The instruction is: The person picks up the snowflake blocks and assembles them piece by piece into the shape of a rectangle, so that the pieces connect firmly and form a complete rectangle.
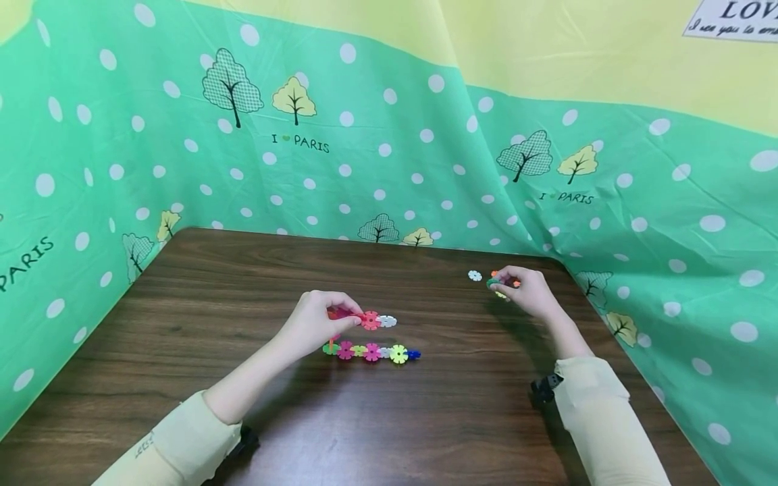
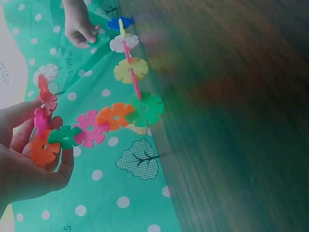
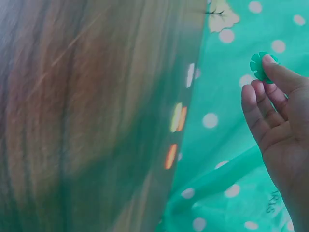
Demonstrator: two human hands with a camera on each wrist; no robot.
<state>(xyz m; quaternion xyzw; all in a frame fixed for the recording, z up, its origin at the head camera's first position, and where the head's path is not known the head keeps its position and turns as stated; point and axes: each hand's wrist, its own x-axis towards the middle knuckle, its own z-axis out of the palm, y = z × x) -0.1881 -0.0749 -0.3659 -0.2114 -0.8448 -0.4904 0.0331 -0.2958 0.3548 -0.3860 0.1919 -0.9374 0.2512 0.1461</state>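
Note:
A chain of linked flower-shaped discs (image 1: 371,352) runs across the middle of the table, a blue disc at its right end. In the left wrist view the chain (image 2: 90,128) bends round in several colours, and my left hand (image 2: 36,159) grips its near section. My left hand (image 1: 316,324) pinches a red part, with a pink-red and a white disc (image 1: 387,322) sticking out to the right. My right hand (image 1: 529,291) pinches a green disc (image 3: 261,66) between thumb and fingers, over the far right of the table.
Near the right hand lie a white disc (image 1: 475,275) and a few loose orange and yellow discs (image 3: 171,156). The dark wood table (image 1: 462,418) meets a green dotted cloth (image 1: 389,169) hanging along its back and sides.

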